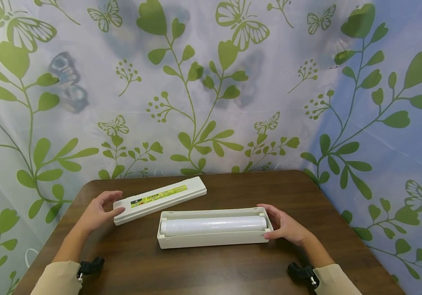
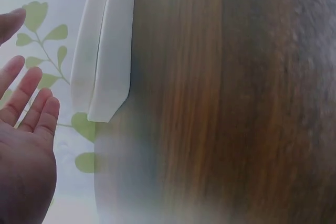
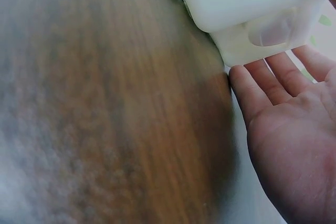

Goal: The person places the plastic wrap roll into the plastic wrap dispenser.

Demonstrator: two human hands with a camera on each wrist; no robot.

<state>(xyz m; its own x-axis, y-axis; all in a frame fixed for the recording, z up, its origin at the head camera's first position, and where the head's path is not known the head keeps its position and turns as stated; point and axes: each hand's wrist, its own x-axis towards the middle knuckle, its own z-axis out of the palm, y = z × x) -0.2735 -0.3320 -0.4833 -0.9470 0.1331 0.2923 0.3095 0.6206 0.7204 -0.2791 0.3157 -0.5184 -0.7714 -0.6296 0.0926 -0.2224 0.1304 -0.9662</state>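
A long white box (image 1: 211,240) lies uncovered on the table, with a roll of cling film (image 1: 214,224) inside it. At the box's right end my right hand (image 1: 288,227) holds on, thumb at the front corner and fingers round toward the back. The right wrist view shows the fingers (image 3: 252,90) against the white end of the box (image 3: 247,3). Left of and behind the box, its white lid (image 1: 192,187) lies slanted with a green-yellow label up. My left hand (image 1: 98,211) spreads around the lid's left end, fingers apart from the lid (image 2: 113,51) in the left wrist view.
The dark brown wooden table (image 1: 211,270) reaches back to a hanging curtain (image 1: 203,102) printed with green leaves and butterflies. Black straps (image 1: 90,266) sit at both wrists, beside beige sleeves (image 1: 57,278).
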